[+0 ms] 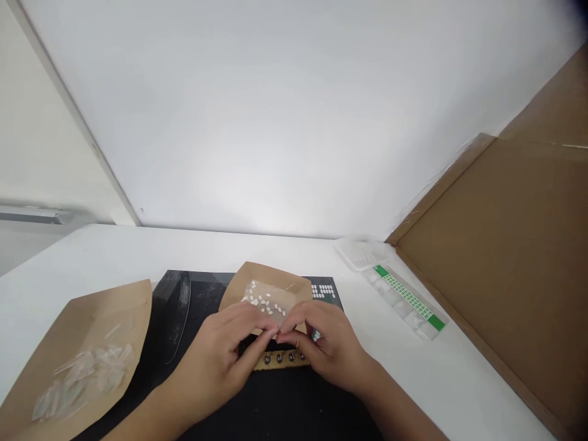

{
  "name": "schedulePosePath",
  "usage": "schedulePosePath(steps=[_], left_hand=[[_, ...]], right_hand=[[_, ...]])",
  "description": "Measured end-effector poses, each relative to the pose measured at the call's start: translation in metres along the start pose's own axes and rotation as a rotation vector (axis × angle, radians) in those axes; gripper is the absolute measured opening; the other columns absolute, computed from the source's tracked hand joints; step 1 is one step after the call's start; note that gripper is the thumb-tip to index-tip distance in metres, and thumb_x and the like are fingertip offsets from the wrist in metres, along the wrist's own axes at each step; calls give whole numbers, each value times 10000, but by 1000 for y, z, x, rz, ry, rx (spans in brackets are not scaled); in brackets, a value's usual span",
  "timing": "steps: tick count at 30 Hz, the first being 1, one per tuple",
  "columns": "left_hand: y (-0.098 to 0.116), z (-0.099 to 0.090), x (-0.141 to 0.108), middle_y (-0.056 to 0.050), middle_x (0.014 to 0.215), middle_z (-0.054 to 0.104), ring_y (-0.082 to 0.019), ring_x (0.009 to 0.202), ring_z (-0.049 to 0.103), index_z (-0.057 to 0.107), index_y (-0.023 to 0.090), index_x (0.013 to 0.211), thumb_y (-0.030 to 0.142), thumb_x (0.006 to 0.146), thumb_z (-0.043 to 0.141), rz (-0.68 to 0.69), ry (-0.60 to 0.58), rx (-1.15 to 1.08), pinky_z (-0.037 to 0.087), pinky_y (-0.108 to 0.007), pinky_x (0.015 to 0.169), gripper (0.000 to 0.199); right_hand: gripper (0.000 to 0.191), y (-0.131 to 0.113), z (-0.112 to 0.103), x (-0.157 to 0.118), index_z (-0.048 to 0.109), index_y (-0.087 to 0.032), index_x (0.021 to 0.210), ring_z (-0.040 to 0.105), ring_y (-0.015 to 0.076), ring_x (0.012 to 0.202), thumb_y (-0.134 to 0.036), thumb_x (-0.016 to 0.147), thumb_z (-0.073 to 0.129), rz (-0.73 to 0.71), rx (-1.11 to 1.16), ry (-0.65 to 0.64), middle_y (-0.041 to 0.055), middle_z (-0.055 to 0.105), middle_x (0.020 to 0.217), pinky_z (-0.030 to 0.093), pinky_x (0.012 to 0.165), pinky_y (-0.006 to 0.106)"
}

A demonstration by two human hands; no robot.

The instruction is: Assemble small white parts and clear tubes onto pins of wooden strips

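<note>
My left hand [234, 343] and my right hand [324, 340] meet fingertip to fingertip, each in a pinch. Whatever lies between the fingertips is too small to make out. Just beyond them is a brown paper tray [257, 274] holding small white oval pieces [263, 300]. Below the fingertips, a tan strip [273, 361] with several dark shiny round pieces lies on the black mat [275, 407], partly covered by my hands. White ovals in rows [324, 291] show behind my right hand, which hides part of them.
On the left, another brown paper tray [108, 300] holds clear plastic pieces [87, 373]. A black curved-edged object [181, 318] lies beside it. To the right are a clear compartment box [397, 300] with a green-and-white strip [408, 297], a whitish plastic dish [362, 252] and a cardboard panel [519, 257].
</note>
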State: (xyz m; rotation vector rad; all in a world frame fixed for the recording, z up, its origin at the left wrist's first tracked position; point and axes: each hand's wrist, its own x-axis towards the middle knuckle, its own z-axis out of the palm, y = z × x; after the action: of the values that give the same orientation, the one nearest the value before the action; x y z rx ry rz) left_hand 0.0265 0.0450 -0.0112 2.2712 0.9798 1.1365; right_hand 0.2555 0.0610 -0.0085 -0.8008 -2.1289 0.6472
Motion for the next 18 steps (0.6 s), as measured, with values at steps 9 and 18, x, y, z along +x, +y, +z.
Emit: schedulePosePath(steps=[9, 18], left_hand=[[-3, 0, 1, -91, 941, 754, -246, 914, 709, 663, 126, 1068, 71, 1004, 585, 367, 89, 430, 631, -385, 815, 115], [-10, -3, 1, -88, 1016, 710, -230, 979, 661, 623, 160, 1130, 117, 1032, 527, 196, 24, 367, 604, -375, 859, 143]], right_hand=[[69, 3, 3, -1, 686, -248, 984, 692, 138, 819, -198, 1021, 656, -21, -62, -9, -6, 765, 893, 506, 749, 243], [35, -2, 4, 1, 698, -251, 1034, 699, 140, 824, -228, 1012, 684, 1, -60, 28, -2, 774, 937, 534, 794, 248]])
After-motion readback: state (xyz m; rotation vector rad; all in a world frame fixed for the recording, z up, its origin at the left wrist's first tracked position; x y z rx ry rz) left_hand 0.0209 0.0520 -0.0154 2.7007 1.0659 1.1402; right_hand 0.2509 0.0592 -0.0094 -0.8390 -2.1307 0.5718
